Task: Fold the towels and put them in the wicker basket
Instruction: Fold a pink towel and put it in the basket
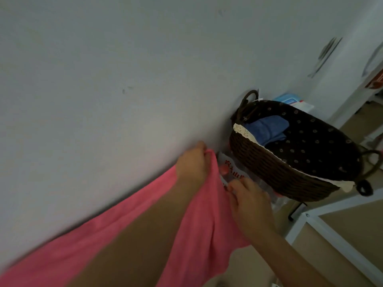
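Observation:
A pink towel (199,220) is stretched across the lower left of the tilted head view, close to a white wall. My left hand (192,164) pinches its top corner against the wall. Lower and to the right, my right hand (250,206) grips the towel's near edge. The dark wicker basket (275,168) stands just right of my hands, with a dotted dark liner and a lace trim. A folded blue towel (267,129) lies inside it at the left end.
The white wall (124,79) fills the upper left. A clear plastic pack with red print (232,172) sits under the basket. A white metal frame (323,226) crosses the lower right, over tan floor (352,224).

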Action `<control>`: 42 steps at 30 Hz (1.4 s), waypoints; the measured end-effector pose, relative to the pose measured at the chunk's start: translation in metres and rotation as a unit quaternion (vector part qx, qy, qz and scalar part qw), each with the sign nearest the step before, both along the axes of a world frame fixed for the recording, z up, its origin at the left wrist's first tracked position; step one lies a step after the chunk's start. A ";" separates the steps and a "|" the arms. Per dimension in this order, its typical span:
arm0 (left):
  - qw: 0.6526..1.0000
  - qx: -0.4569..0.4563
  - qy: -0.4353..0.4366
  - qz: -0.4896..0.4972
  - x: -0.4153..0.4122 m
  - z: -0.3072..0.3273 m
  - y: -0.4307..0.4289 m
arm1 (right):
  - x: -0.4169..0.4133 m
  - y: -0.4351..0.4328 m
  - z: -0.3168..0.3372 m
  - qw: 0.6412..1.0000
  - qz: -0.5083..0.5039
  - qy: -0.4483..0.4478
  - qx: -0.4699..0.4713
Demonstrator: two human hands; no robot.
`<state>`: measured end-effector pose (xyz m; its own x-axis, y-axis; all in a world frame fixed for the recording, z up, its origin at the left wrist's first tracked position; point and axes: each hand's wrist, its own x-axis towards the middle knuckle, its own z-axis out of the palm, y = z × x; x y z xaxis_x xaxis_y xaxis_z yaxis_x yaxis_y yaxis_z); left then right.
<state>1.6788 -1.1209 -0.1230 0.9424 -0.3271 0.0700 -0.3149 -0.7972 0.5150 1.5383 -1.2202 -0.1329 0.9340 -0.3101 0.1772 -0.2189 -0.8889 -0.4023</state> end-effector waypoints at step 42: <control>0.924 -0.289 0.161 0.193 -0.202 0.017 -0.004 | 0.081 -0.023 0.038 0.969 0.138 0.177 0.107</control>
